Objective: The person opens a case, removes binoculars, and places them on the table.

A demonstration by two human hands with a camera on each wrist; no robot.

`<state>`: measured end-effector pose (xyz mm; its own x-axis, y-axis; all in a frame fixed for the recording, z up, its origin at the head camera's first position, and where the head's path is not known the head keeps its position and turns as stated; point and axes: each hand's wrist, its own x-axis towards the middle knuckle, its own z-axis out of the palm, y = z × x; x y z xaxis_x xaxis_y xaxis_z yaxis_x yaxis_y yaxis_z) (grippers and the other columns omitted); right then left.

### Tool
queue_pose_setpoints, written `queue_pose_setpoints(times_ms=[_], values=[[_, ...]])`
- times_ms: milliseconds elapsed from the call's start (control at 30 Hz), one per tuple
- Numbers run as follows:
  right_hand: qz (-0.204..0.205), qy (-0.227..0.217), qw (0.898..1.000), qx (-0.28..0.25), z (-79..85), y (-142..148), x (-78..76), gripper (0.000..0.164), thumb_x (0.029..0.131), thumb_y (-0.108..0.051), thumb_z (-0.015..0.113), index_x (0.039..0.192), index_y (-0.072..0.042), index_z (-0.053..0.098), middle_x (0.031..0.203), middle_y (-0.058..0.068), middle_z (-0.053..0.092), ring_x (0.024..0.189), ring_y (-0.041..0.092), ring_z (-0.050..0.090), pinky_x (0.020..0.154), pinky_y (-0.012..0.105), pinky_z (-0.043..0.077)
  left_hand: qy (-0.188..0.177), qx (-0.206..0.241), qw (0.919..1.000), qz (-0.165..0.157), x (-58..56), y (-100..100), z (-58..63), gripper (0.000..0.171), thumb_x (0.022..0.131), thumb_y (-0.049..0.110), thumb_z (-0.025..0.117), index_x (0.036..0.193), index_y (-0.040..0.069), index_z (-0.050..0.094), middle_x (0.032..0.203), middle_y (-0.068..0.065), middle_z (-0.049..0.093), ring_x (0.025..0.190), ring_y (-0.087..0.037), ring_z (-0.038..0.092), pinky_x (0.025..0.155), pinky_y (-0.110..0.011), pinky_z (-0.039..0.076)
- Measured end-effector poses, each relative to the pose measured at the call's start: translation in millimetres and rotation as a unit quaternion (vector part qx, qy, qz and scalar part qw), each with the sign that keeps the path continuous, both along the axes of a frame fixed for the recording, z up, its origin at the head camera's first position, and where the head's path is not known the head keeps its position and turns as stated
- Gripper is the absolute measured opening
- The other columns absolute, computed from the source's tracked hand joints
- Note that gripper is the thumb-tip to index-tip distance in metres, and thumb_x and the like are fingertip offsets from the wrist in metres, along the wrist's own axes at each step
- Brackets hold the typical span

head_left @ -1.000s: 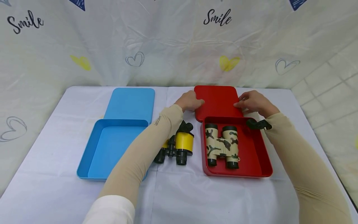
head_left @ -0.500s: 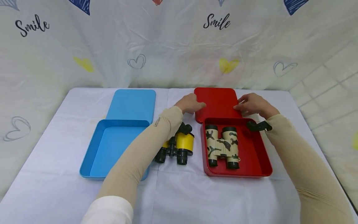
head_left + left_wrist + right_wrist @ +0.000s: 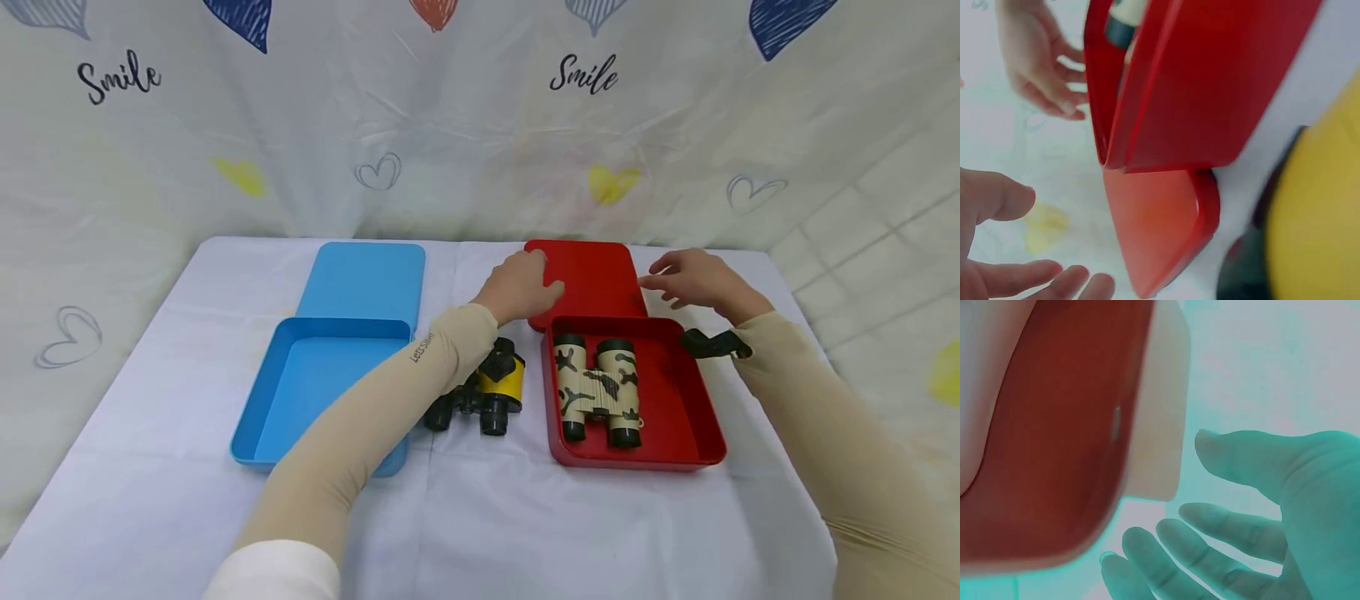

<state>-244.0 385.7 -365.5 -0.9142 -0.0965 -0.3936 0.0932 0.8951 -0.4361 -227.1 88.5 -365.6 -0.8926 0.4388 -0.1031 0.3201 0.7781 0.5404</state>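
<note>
A red lid [image 3: 588,279] lies flat on the table behind an open red box [image 3: 675,417]. Camouflage binoculars [image 3: 597,387] lie inside the box. My left hand [image 3: 536,283] hovers at the lid's left edge; in the left wrist view its fingers [image 3: 1016,275] are straight and apart from the lid [image 3: 1160,237]. My right hand [image 3: 660,279] is beside the lid's right edge with fingers spread, holding nothing. The right wrist view shows the right hand [image 3: 1241,537] open next to a red surface [image 3: 1054,437]. Yellow and black binoculars [image 3: 487,387] lie left of the red box.
An open blue box [image 3: 322,387] and its blue lid [image 3: 363,279] sit on the left of the white-covered table [image 3: 480,517]. A printed backdrop [image 3: 480,125] hangs close behind. A black strap piece [image 3: 708,343] shows at my right wrist.
Both hands held the red lid's side edges before; now their fingers have come off it and spread. The lid has stayed in place. The head view has tilted up a little.
</note>
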Motion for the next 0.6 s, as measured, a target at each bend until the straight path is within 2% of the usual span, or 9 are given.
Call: queue_pose_setpoints(times_ms=[133,233,433,600], values=[[0.014,0.018,1.0,0.01,7.6,0,10.6,0.067,0.103,-0.049,0.055,0.142,0.006,0.049,0.135,0.036,0.06,0.108,0.043,0.07,0.094,0.055,0.059,0.076,-0.056,0.9955,-0.004,19.1,-3,2.2,0.042,0.104,0.037,0.054,0.131,0.005,0.057,0.126,-0.011,0.064,0.104,-0.023,0.058,0.094,-0.036,0.056],[0.028,0.035,0.999,0.022,11.0,-1,17.7,0.066,0.103,-0.051,0.055,0.14,0.004,0.052,0.132,0.035,0.062,0.101,0.04,0.073,0.092,0.056,0.058,0.104,-0.081,0.9913,0.001,30.1,-6,0.9,0.044,0.103,0.039,0.054,0.133,0.007,0.056,0.133,-0.012,0.062,0.112,-0.026,0.057,0.097,-0.038,0.055],[0.042,0.07,0.995,0.051,14.2,-6,31.0,0.062,0.102,-0.053,0.057,0.136,-0.001,0.058,0.131,0.029,0.065,0.094,0.032,0.074,0.08,0.048,0.059,0.146,-0.097,0.9845,-0.012,47.8,-9,-3.0,0.042,0.102,0.039,0.058,0.128,0.007,0.056,0.123,-0.01,0.064,0.108,-0.022,0.058,0.095,-0.032,0.056],[0.057,0.108,0.991,0.055,16.5,-12,41.1,0.058,0.101,-0.052,0.058,0.133,-0.003,0.061,0.128,0.025,0.067,0.105,0.038,0.07,0.078,0.046,0.058,0.2,-0.136,0.97,-0.025,63.0,-8,-4.9,0.039,0.101,0.044,0.058,0.12,0.01,0.057,0.115,-0.006,0.064,0.102,-0.02,0.057,0.086,-0.029,0.055]])
